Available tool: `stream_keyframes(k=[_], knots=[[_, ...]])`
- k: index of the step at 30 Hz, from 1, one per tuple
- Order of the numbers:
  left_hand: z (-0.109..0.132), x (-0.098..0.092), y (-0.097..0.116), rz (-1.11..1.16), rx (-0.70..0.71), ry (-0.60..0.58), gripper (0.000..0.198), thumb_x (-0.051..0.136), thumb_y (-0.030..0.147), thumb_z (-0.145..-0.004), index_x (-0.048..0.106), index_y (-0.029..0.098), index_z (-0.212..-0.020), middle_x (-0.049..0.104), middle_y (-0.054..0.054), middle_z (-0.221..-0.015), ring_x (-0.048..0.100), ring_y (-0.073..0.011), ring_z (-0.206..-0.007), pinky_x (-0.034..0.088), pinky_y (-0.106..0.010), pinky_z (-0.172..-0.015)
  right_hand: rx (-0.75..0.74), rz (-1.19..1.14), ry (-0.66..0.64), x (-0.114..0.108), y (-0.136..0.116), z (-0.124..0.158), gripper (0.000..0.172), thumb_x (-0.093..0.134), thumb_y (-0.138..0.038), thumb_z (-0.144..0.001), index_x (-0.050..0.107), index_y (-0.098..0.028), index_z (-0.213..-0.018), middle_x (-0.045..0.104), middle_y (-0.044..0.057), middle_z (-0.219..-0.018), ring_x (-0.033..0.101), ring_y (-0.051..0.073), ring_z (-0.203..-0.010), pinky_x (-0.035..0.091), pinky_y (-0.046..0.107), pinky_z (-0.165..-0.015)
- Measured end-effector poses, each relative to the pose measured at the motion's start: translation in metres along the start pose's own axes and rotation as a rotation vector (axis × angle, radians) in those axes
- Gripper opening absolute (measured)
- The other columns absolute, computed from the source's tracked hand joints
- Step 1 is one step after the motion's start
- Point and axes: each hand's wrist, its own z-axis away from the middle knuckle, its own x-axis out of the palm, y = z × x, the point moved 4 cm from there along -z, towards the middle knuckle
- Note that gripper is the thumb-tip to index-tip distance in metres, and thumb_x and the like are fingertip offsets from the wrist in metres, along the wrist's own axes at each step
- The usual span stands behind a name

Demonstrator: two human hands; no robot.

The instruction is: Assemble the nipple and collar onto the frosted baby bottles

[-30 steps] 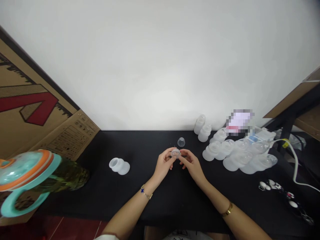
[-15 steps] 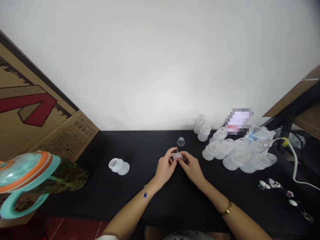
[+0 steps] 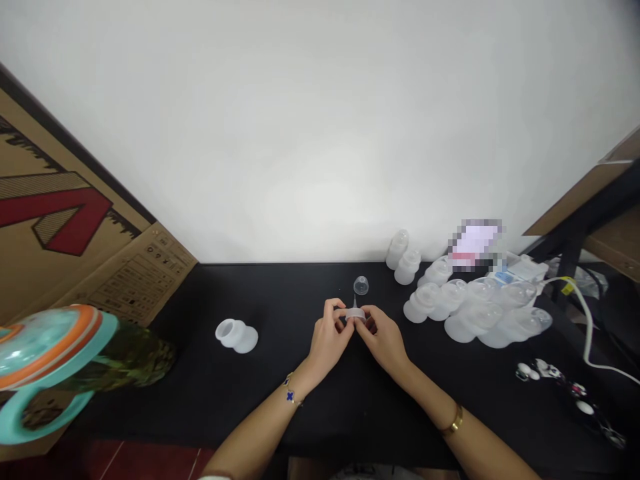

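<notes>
Pale ring got pinched from both sides

Left hand and right hand each had a pinch on it, nearer the desk's back edge. Clear dome sat just behind it; open bottle was off toward the left edge.

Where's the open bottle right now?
In the head view, left of centre, the open bottle is on the table, between the jug and the left hand.
</notes>
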Motion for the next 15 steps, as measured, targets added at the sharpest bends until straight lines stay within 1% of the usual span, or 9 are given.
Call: stream_keyframes(k=[10,15], knots=[[-0.0017,0.0003,0.0005,-0.011,-0.014,0.002,0.023,0.059,0.024,-0.085,0.04,0.026,-0.098,0.072,0.005,-0.082,0.049,-0.0105,-0.051,0.036,-0.023,-0.054,-0.007,0.076,-0.035,0.002,-0.0007,0.0001,0.012,0.059,-0.037,-0.089,0.063,-0.025,-0.089,0.064,0.0,-0.075,0.058,0.018,-0.065,0.039,0.029,-0.059],[-0.002,-0.0009,0.002,-0.038,-0.01,0.008,0.021,0.058,0.024,-0.084,0.04,0.026,-0.094,0.064,0.008,-0.07,0.046,-0.01,-0.05,0.034,-0.022,-0.054,-0.014,0.11,-0.046,0.0026,-0.002,-0.0002,0.015,0.056,-0.036,-0.09,0.062,-0.023,-0.089,0.062,-0.001,-0.074,0.057,0.017,-0.065,0.039,0.027,-0.059]])
